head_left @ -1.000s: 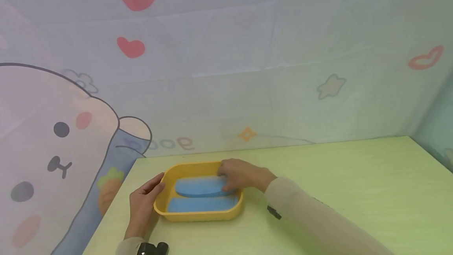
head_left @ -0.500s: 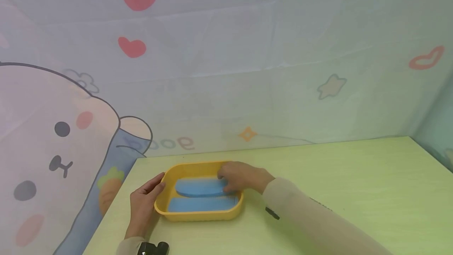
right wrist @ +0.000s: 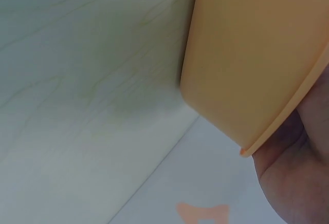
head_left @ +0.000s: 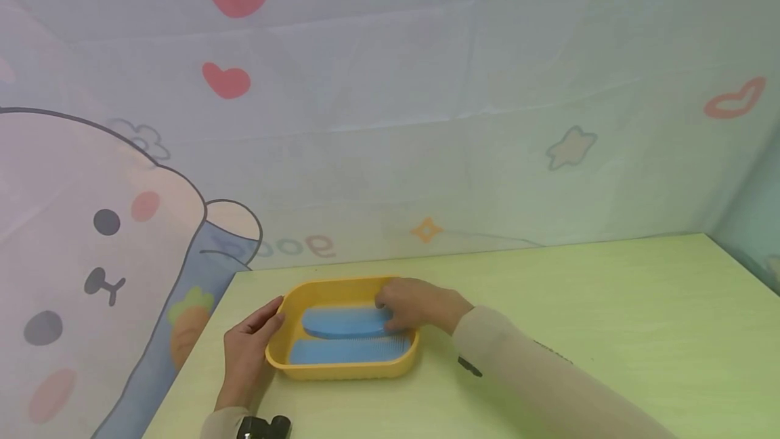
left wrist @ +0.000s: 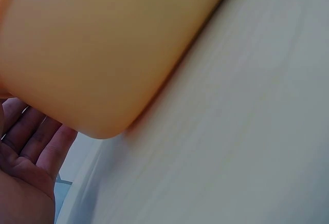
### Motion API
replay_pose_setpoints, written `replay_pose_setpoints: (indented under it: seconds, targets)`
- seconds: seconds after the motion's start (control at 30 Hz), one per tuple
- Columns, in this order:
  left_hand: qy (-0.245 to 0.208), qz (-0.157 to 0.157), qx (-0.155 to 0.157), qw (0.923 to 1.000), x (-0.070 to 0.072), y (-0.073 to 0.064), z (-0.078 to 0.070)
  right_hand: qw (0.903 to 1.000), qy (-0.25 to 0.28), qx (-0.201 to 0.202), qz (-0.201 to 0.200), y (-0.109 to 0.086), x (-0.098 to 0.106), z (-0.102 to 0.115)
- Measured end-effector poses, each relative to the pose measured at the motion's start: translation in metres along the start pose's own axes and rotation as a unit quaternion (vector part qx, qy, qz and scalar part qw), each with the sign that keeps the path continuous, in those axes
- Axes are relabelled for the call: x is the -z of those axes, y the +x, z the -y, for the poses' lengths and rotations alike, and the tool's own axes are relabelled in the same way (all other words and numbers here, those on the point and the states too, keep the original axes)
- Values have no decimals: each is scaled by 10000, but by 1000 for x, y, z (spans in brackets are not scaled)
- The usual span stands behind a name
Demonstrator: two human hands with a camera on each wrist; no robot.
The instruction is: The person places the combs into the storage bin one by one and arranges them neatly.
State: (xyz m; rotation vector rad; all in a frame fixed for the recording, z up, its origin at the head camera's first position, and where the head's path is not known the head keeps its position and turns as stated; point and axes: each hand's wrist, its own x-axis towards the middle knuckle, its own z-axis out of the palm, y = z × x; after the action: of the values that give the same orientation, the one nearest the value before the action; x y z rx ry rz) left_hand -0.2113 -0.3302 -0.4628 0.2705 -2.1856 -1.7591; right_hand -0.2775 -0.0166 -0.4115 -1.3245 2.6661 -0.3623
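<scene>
A yellow plastic tray (head_left: pixel 341 372) with rounded corners stands on the table. Two blue combs lie flat in it, one behind the other. The near comb (head_left: pixel 341 351) shows its teeth; the far comb (head_left: pixel 341 322) has its right end covered by fingers. At the tray's left end, my left hand (head_left: pixel 246 344) holds the rim with thumb and fingers. My right hand (head_left: pixel 420 303) reaches over the right rim and pinches the far comb's right end, thumb nearer me. Both wrist views show the tray's outer wall (left wrist: pixel 103 54), not the combs.
The pale green table (head_left: pixel 579 310) extends far to the right of the tray. Behind it hangs a pale printed cloth (head_left: pixel 390 175) with hearts, a star and a cartoon bear at the left. The table's left edge runs close to my left hand.
Over the last second my right hand has shifted very slightly down and left on the far comb. The left hand, tray and near comb look nearly still.
</scene>
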Motion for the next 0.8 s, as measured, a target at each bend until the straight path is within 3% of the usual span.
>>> replay_pose_setpoints:
  seconds: [0.27,0.57,0.8]
  targets:
    - [19,81,-25,10000,-3,1,-2,9999,-113,-36,14,-1,2,-3]
    - [176,53,99,9998,1,1,-1,9985,-62,80,-530,-6,8,-6]
    - [417,300,136,9986,9,0,-4,9955,281,76,-905,-15,15,-6]
